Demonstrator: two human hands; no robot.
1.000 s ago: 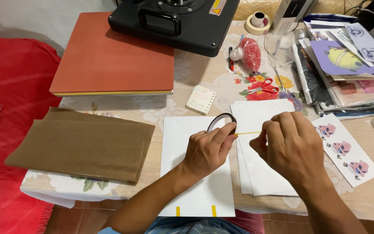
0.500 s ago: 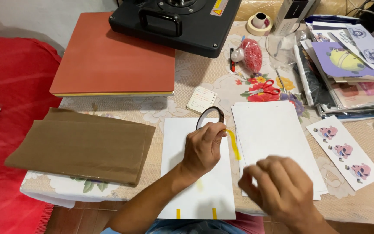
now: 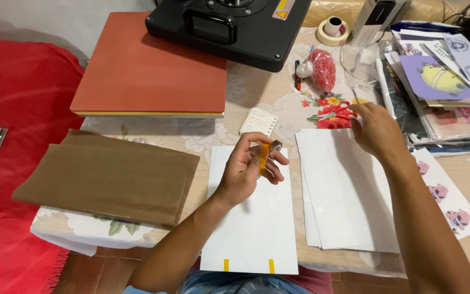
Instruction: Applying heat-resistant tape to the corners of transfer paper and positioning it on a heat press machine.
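Observation:
My left hand [image 3: 248, 170] holds a roll of yellow tape [image 3: 267, 155] over a white sheet [image 3: 251, 234] that has two short yellow tape strips at its near edge. A loose yellow strip hangs from the roll along my fingers. My right hand [image 3: 375, 129] reaches to the far right, at the red-handled scissors [image 3: 337, 113], with its fingers curled over them; whether it grips them I cannot tell. A stack of white sheets [image 3: 344, 190] lies under my right forearm.
A brown sheet [image 3: 110, 177] lies at the left, an orange pad [image 3: 148, 71] and a black heat press [image 3: 229, 24] behind it. A small white card [image 3: 258, 121], a red mesh bag [image 3: 322, 68], a tape roll [image 3: 333, 27], printed pictures [image 3: 452, 201] and piled papers [image 3: 441, 76] fill the right.
My right hand let go of the tape strip, dropped toward me, then moved up and right to the scissors. My left hand has tilted the tape roll edge-on.

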